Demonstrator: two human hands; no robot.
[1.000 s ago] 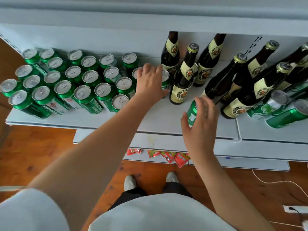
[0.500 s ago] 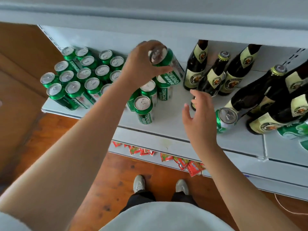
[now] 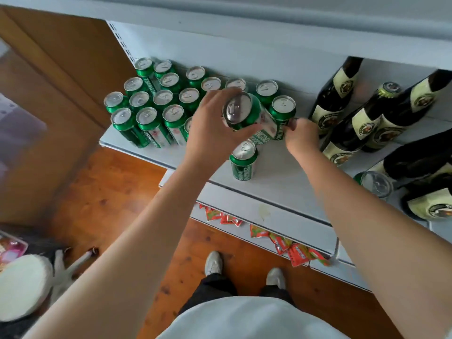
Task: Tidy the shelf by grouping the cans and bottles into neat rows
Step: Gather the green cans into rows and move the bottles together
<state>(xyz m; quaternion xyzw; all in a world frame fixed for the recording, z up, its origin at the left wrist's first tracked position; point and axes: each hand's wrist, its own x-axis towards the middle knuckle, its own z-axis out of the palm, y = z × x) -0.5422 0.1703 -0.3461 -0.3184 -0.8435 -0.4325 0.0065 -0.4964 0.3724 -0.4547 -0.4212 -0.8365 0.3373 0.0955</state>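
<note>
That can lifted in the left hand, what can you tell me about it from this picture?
The lifted can is a green drinks can with a shiny silver top and pull tab, metal by its look, with white lettering on its side. It is tilted, its top turned toward the camera, above the cans standing on the white shelf. The left hand grips it around the body; the right hand is near its lower end.

cans [image 3: 156, 104] left on shelf [image 3: 281, 189], bottles [image 3: 362, 118] right.

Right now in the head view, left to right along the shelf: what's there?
Block of upright green cans → left hand holding a tilted green can → right hand → dark brown glass bottles with cream labels.
</note>
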